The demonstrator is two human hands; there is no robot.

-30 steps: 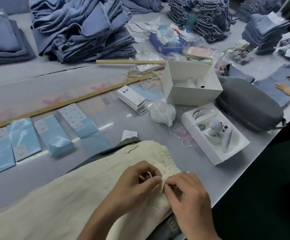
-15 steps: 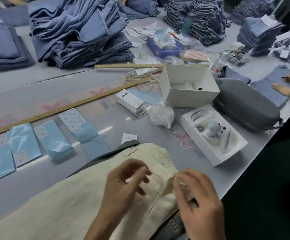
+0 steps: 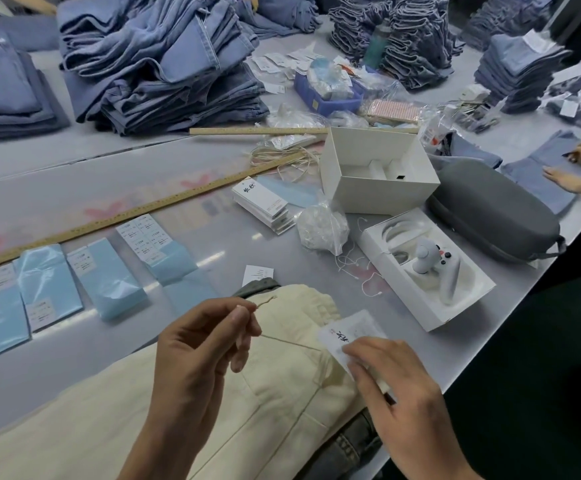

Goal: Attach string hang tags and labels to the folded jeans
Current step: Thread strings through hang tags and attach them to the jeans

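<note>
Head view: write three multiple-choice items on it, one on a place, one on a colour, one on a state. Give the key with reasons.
1. Where does the stack of white hang tags lie?
A. beside the crumpled plastic bag
B. inside the blue bin
C. on the grey case

2. What colour are the trousers under the hands?
A. blue
B. cream
C. black

3. What does the left hand do?
A. lies flat
B. pinches a string
C. holds a ruler

Key: 1 A, the stack sits just left of the bag; 2 B, pale cream cloth; 3 B, thumb and forefinger nip the string, while the right hand holds a hang tag.
</note>
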